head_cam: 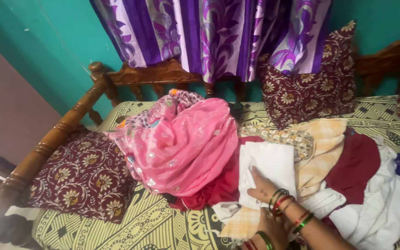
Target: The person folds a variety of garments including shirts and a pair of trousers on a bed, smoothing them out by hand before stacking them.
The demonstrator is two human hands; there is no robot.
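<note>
My right hand [261, 186] lies flat, palm down, on a folded white cloth [270, 159] on top of a heap of clothes; red and green bangles circle its wrist. My left hand [270, 228], also with bangles, sits just below it at the frame's bottom edge. It is partly covered by my right forearm, so its grip is unclear. A crumpled pink spangled fabric [186, 148] lies left of the white cloth. A dark red garment [355, 162] and a yellow checked cloth [322, 143] lie to the right.
The clothes rest on a wooden-framed daybed [56, 134] covered by a yellow patterned sheet [149, 227]. Maroon floral cushions sit at the left [84, 176] and back [309, 88]. A purple curtain [209, 32] hangs behind. More white cloth [380, 208] is piled at the right.
</note>
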